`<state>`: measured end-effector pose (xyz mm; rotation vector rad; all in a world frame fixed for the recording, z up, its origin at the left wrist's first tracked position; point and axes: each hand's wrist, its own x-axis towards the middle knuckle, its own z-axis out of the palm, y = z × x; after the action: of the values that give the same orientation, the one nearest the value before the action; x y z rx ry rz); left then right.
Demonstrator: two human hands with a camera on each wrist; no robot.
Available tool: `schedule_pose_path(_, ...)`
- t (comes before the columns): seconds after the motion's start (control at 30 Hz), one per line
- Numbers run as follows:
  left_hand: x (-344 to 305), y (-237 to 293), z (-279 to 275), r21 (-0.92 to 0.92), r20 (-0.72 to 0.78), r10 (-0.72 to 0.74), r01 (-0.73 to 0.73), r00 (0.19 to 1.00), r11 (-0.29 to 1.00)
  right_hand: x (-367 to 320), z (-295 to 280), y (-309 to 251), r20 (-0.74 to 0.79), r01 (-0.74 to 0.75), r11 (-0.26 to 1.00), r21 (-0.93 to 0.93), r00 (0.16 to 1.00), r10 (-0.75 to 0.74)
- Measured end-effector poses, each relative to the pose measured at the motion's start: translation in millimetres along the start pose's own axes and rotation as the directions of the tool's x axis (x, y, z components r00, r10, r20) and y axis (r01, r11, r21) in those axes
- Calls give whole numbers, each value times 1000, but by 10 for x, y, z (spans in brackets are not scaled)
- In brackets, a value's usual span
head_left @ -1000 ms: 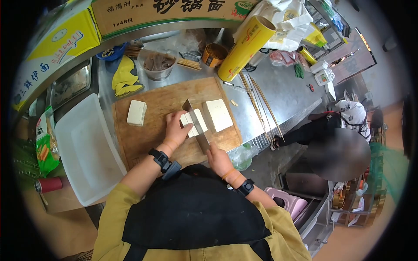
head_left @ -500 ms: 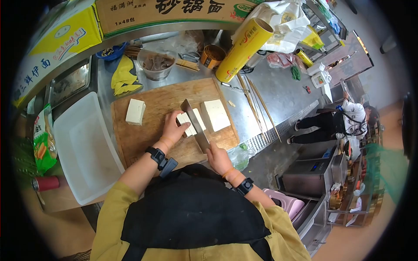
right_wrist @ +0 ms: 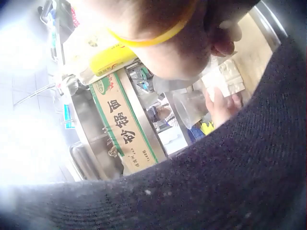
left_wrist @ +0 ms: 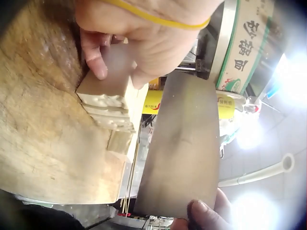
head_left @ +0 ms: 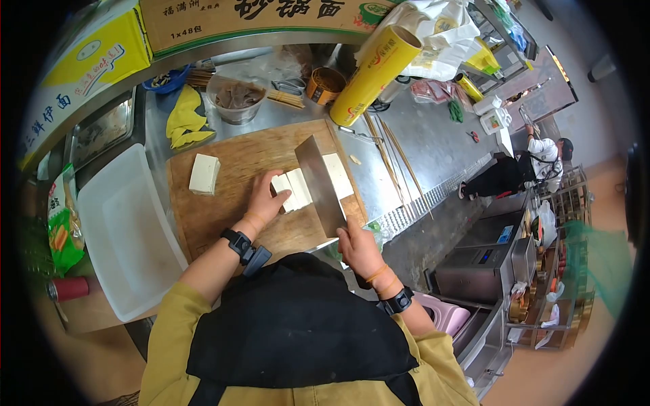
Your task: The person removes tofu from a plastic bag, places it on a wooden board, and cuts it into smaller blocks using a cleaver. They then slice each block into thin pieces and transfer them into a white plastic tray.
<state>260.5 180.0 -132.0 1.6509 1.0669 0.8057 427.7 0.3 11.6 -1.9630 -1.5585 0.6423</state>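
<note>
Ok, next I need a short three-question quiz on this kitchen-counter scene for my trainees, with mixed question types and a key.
1. Either/or: Does the person's right hand or left hand grip the broad grey metal cleaver?
2. True or false: In the head view, the white rectangular plastic tub lies to the left of the brown wooden cutting board.
3. Short answer: What does the hand without the cleaver hold, and in what state is it?

Key:
1. The right hand.
2. True.
3. A white, smooth-sided block, cut into slices.
</note>
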Motion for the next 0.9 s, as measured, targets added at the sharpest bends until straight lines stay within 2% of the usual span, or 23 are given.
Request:
schedule_pose_path(0.13,-52,223,-94,-2,36,-61,61,998,998,-40,66,-30,92,-105,994,3,990,105)
schedule_pose_path(0.27,-59,264,-114,33,55,-70,68,996,997,-39,88,-47,82,-64,997,-36,994,66)
schedule_pose_path(0.37,-62,235,-99,70,26,-8,7,1000,998,-33,101,-44,88,-68,996,-64,993,73)
schedule_pose_path(0.67,-51,193,-96,95,16,40,-42,999,995,-26,101,-87,95,-47,991,-129,994,59)
schedule_pose_path(0.77,-60,272,-113,129,17,-10,8,1000,992,-26,90,-99,96,-37,989,-144,994,51)
schedule_pose_path(0.9,-49,305,-128,242,-1,58,-56,998,969,-19,65,-138,94,-54,985,-164,993,70)
